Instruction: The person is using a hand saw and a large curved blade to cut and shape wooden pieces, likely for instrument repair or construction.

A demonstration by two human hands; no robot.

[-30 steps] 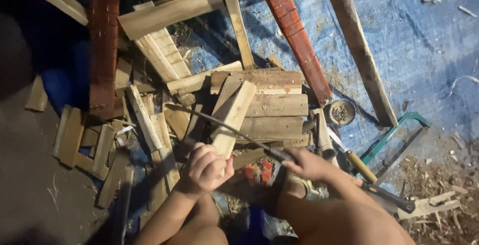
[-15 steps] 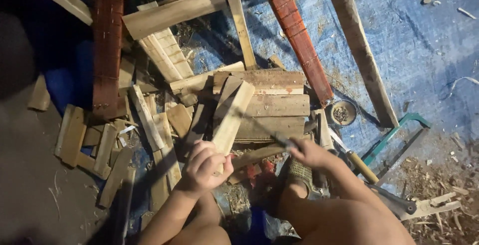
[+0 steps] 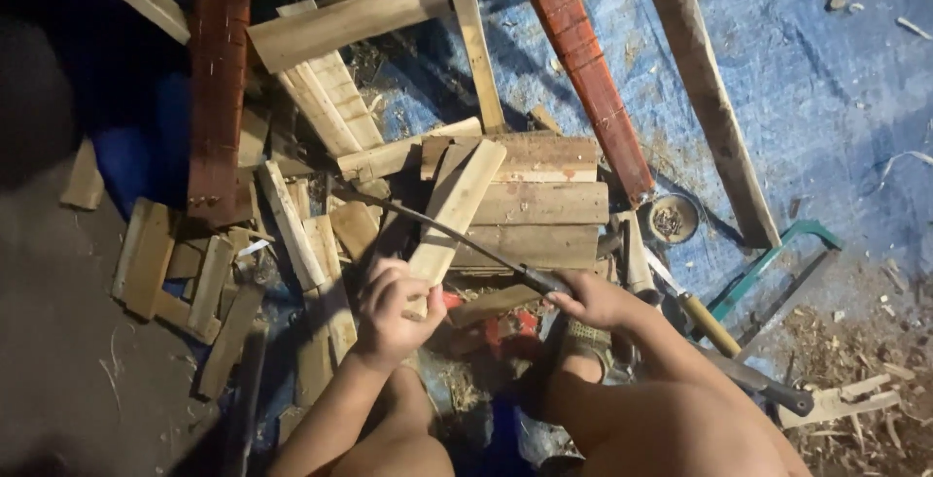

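My left hand (image 3: pixel 394 307) is closed around the lower end of a pale wooden slat (image 3: pixel 455 210), holding it slanted, its top end leaning against the stacked planks (image 3: pixel 539 203). My right hand (image 3: pixel 593 299) is wrapped tight on the handle of a long thin blade (image 3: pixel 437 227), which lies across the slat's left edge, a little above my left fingers. The blade's tip reaches up-left over the scrap pile (image 3: pixel 224 273).

Progress, as I judge it: the slat looks nearly whole. I can't make out a notch or a split where the blade meets it, so the cutting or shaving seems only begun, with most of the length left to work. Many short pieces lie at left, some perhaps already trimmed; I cannot tell.

Nearby on the blue tarp (image 3: pixel 807 79): a green-framed hacksaw (image 3: pixel 777 268), a yellow-handled tool (image 3: pixel 705 322), a small round tin (image 3: pixel 671 218), wood chips lower right.
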